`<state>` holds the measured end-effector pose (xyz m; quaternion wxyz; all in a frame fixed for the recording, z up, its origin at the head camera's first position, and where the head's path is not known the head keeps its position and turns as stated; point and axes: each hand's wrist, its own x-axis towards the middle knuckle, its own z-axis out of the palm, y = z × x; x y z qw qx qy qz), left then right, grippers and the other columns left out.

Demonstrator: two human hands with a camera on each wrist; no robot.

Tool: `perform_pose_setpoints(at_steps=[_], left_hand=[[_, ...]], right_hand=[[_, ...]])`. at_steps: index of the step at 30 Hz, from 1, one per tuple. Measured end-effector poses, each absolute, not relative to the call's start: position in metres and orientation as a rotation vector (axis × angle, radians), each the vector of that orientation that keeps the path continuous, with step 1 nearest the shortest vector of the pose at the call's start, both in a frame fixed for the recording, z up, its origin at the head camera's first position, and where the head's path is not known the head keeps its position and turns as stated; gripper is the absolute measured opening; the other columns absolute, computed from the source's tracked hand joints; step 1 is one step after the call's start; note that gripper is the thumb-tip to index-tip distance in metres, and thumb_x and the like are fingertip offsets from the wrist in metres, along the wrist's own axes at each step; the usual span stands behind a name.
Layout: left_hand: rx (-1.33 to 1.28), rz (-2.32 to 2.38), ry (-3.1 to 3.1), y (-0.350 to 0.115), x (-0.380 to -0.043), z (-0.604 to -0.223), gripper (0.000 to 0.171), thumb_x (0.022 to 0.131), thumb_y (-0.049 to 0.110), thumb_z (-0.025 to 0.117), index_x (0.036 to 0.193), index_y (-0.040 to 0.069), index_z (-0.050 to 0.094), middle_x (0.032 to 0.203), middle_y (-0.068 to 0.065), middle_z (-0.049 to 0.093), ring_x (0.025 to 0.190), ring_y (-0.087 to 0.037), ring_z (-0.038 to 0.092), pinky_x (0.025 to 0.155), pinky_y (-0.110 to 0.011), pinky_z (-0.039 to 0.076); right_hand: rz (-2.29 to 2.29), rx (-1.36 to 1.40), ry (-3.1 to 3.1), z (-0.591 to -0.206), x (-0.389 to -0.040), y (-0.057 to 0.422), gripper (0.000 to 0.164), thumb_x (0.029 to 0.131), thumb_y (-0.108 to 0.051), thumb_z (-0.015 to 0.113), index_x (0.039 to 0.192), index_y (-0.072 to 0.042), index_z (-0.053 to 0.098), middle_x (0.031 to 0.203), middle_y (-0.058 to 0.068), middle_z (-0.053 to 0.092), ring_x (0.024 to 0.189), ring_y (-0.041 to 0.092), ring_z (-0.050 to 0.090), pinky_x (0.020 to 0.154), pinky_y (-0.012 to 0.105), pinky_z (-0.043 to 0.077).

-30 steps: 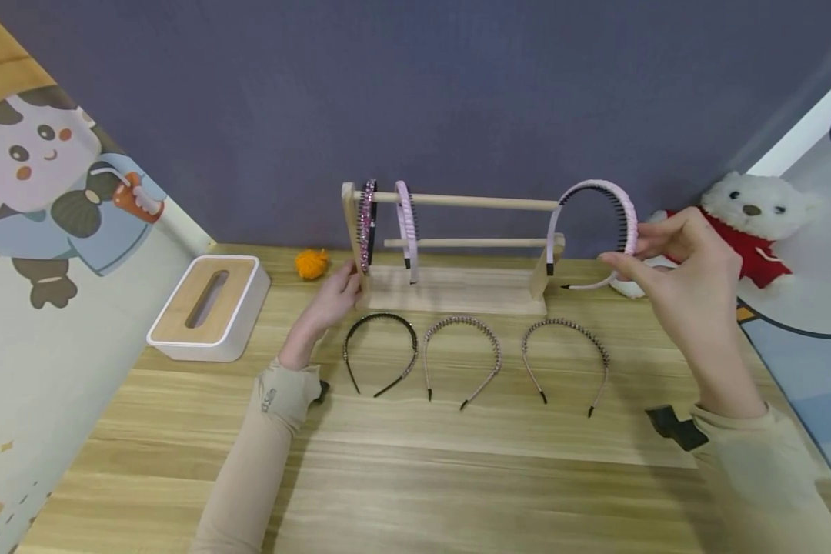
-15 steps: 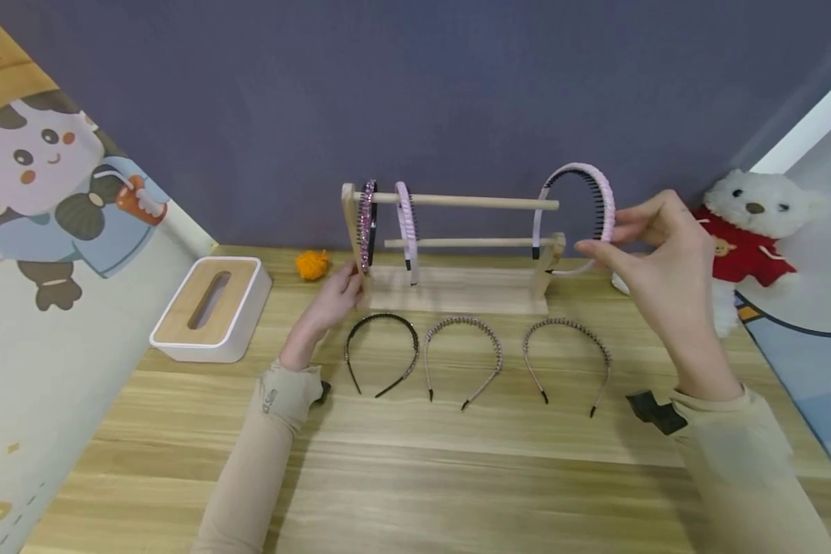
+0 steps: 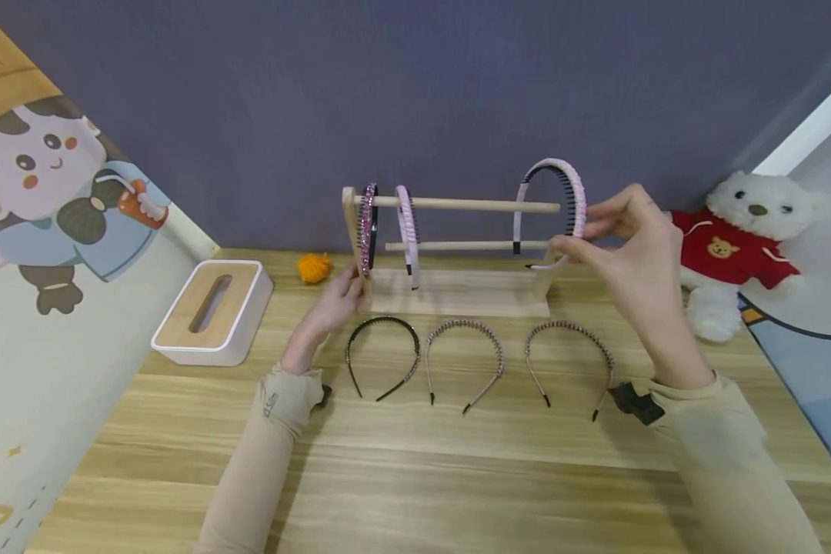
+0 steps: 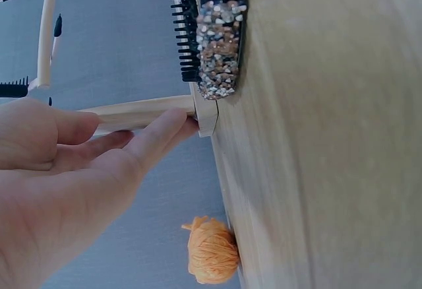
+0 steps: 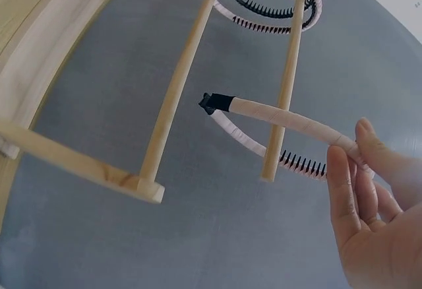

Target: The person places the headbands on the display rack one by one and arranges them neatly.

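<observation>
My right hand [image 3: 633,265] pinches a pale pink headband [image 3: 572,178] with black comb teeth between thumb and fingers. In the right wrist view the headband's arch [image 5: 290,119] lies around the free end of the rack's upper rod [image 5: 285,97]. My left hand [image 3: 334,300] grips the left upright [image 4: 142,112] of the wooden headband rack [image 3: 457,296], thumb on one side and fingers on the other. On the rack's left part hang a glittery pink-and-black headband [image 3: 366,231] and another pale pink headband [image 3: 408,227].
In front of the rack lie a black headband [image 3: 386,318] and two beaded pink headbands, one in the middle [image 3: 496,342] and one at right [image 3: 569,324]. A tissue box [image 3: 242,331] and orange yarn ball [image 3: 313,268] sit left; a white teddy bear [image 3: 720,246] sits right.
My right hand has moved left with the pale pink headband, bringing it from beyond the upper rod's right end to around that end. My left hand stays on the rack's upright.
</observation>
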<state>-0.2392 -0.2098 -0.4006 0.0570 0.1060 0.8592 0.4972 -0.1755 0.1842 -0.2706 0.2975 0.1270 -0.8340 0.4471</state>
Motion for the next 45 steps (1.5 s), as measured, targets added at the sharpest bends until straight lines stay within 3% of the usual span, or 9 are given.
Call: perform_pose_setpoints(at_steps=[6, 11, 14, 19, 23, 29, 35, 45], left_hand=[[0.332, 1.508, 2.605, -0.209, -0.239, -0.401, 0.040, 0.117, 0.013, 0.033, 0.149, -0.009, 0.046, 0.088, -0.011, 0.049, 0.070, -0.015, 0.039, 0.061, -0.028, 0.036], [0.327, 1.520, 2.591, -0.209, -0.239, -0.401, 0.043, 0.118, 0.013, 0.032, 0.154, -0.008, 0.042, 0.086, -0.009, 0.047, 0.069, -0.014, 0.038, 0.060, -0.027, 0.036], [0.317, 1.526, 2.584, -0.209, -0.238, -0.400, 0.045, 0.118, 0.013, 0.032, 0.157, -0.007, 0.040, 0.092, -0.014, 0.052, 0.069, -0.014, 0.038, 0.062, -0.027, 0.037], [0.307, 1.531, 2.582, -0.208, -0.238, -0.400, 0.044, 0.118, 0.013, 0.033, 0.157, -0.005, 0.041, 0.105, -0.026, 0.057, 0.073, -0.016, 0.040, 0.065, -0.028, 0.038], [0.318, 1.523, 2.597, -0.208, -0.238, -0.401, 0.040, 0.117, 0.012, 0.033, 0.150, -0.008, 0.045, 0.098, -0.021, 0.054, 0.074, -0.017, 0.041, 0.066, -0.028, 0.038], [0.318, 1.522, 2.609, -0.208, -0.239, -0.401, 0.042, 0.117, 0.012, 0.034, 0.154, -0.007, 0.044, 0.098, -0.020, 0.056, 0.073, -0.016, 0.041, 0.065, -0.027, 0.039], [0.318, 1.544, 2.591, -0.208, -0.238, -0.400, 0.041, 0.117, 0.011, 0.033, 0.150, -0.009, 0.046, 0.088, -0.012, 0.049, 0.070, -0.016, 0.039, 0.063, -0.027, 0.036], [0.331, 1.527, 2.596, -0.208, -0.238, -0.399, 0.038, 0.117, 0.011, 0.034, 0.147, -0.010, 0.046, 0.084, -0.005, 0.045, 0.069, -0.015, 0.037, 0.061, -0.027, 0.035]], right_hand=[[1.219, 0.371, -2.210, -0.267, -0.180, 0.171, 0.044, 0.079, 0.001, 0.095, 0.108, 0.007, 0.062, 0.084, -0.018, 0.068, 0.072, -0.003, 0.066, 0.077, 0.016, 0.050], [1.169, 0.421, -2.205, -0.267, -0.186, 0.159, 0.046, 0.079, -0.003, 0.096, 0.108, 0.008, 0.062, 0.085, 0.000, 0.072, 0.070, -0.005, 0.065, 0.068, 0.015, 0.050], [1.154, 0.442, -2.203, -0.268, -0.190, 0.150, 0.046, 0.078, -0.003, 0.097, 0.106, 0.007, 0.061, 0.085, 0.008, 0.073, 0.071, -0.006, 0.064, 0.068, 0.015, 0.048], [1.153, 0.501, -2.198, -0.272, -0.195, 0.138, 0.045, 0.078, -0.004, 0.097, 0.103, 0.007, 0.061, 0.086, 0.012, 0.075, 0.072, -0.009, 0.062, 0.072, 0.016, 0.048], [1.156, 0.533, -2.201, -0.276, -0.200, 0.130, 0.044, 0.078, -0.005, 0.097, 0.102, 0.006, 0.061, 0.086, 0.012, 0.076, 0.074, -0.010, 0.060, 0.075, 0.017, 0.049], [1.176, 0.524, -2.193, -0.277, -0.207, 0.117, 0.046, 0.076, -0.006, 0.098, 0.101, 0.005, 0.061, 0.087, 0.012, 0.075, 0.076, 0.007, 0.066, 0.076, 0.020, 0.047], [1.177, 0.532, -2.206, -0.279, -0.213, 0.104, 0.046, 0.076, -0.007, 0.098, 0.100, 0.004, 0.060, 0.087, 0.014, 0.075, 0.079, 0.025, 0.070, 0.078, 0.027, 0.046], [1.180, 0.599, -2.199, -0.285, -0.220, 0.087, 0.047, 0.075, -0.005, 0.098, 0.101, 0.006, 0.060, 0.089, 0.016, 0.074, 0.079, 0.029, 0.072, 0.071, 0.021, 0.048]])
